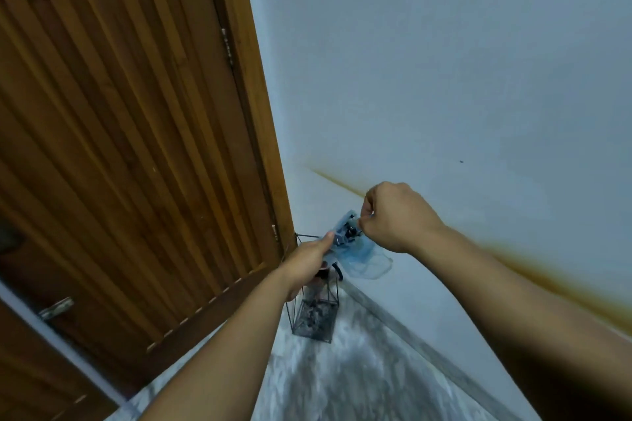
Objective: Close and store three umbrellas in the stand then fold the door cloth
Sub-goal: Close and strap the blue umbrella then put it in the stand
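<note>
at the floor corner: wire stand [316,313] beside the wooden door [136,147] and wall.
umbrella: light blue umbrella [355,249] held just above the stand, long axis slanting down toward it.
left hand: left hand [307,263] grips its lower end, nearer the stand.
right hand: right hand [393,215] pinches its upper end.

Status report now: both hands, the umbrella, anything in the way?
Both hands grip blue umbrella: left hand low, right hand at top. Held over wire stand. Nothing blocking seen.
</note>
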